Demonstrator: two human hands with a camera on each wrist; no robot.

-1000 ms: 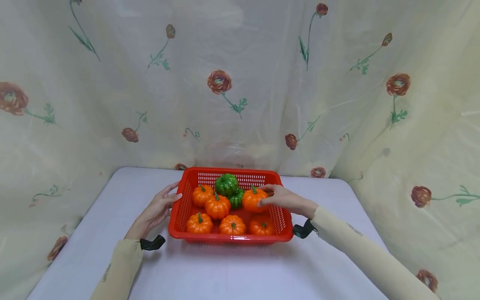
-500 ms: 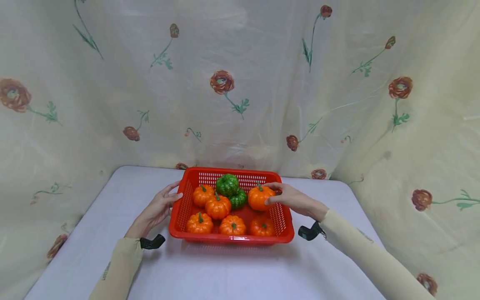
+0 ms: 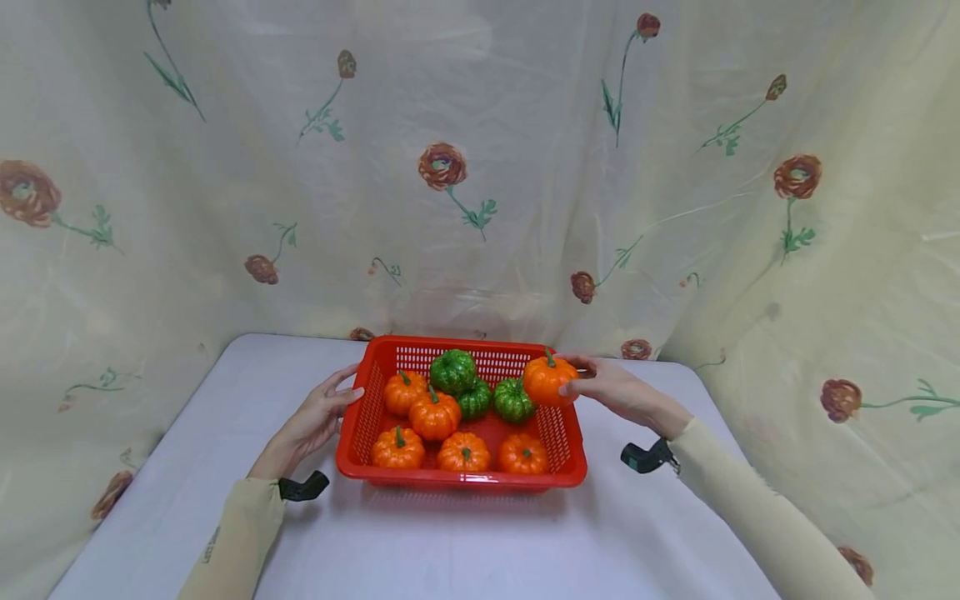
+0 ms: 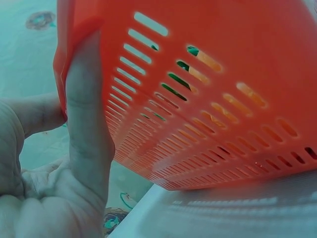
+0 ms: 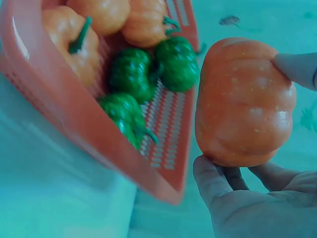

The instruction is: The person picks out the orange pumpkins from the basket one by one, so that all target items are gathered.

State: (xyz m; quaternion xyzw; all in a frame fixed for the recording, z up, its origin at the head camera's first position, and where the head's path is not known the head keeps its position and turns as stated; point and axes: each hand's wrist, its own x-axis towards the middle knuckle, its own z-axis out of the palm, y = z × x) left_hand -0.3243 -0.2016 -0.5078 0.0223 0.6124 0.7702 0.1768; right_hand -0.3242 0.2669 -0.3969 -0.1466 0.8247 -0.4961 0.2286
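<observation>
A small orange pumpkin (image 3: 546, 383) with a green stem is pinched between the thumb and fingers of my right hand (image 3: 621, 392), over the right rim of the red plastic basket (image 3: 465, 477). In the right wrist view the held pumpkin (image 5: 245, 106) is raised beside the basket's side, with fingers under it and the thumb on top. My left hand (image 3: 311, 419) grips the basket's left rim. The left wrist view has one finger (image 4: 85, 114) against the outer wall under the rim. Inside the basket lie three green pumpkins, one of them (image 3: 513, 402) at the right, and several orange ones.
The basket stands on a table with a white cover (image 3: 450, 550). Behind and at the sides hangs a floral curtain (image 3: 510, 258). One orange pumpkin (image 3: 435, 415) sits mid-basket; others line the front wall, including one (image 3: 523, 454) at the right corner.
My right hand has lifted the orange pumpkin and carried it rightward to the basket's rim, uncovering a green pumpkin behind it. The left hand keeps its place on the rim.
</observation>
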